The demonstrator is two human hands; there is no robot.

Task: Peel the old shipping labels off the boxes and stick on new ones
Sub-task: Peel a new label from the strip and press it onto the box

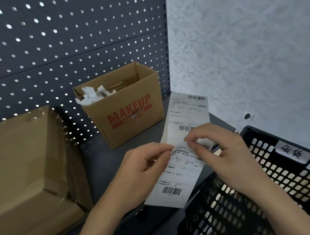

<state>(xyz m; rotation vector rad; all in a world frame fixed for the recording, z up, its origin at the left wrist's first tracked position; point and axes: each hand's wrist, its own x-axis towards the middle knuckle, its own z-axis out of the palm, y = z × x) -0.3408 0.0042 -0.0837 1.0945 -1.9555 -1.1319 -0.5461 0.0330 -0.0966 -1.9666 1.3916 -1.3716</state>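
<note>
A big taped box (pixel 20 173) lies near left, with a black crate (pixel 271 177) near right. Farther back, an open MAKEUP box (pixel 131 120) holds torn label scraps (pixel 93 95). Between them, in mid-air, is a label strip (pixel 177 179) — left hand (pixel 142 167) and right hand (pixel 222 148) each pinch its middle.

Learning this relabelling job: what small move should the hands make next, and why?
Probably peel the lifted edge further from its backing: the left hand and right hand both pinch the label strip mid-length, where a white edge seems raised.

Your left hand (pixel 145 169) and right hand (pixel 219 154) are bare, and both forearms run uncovered down to the view's edge.
</note>
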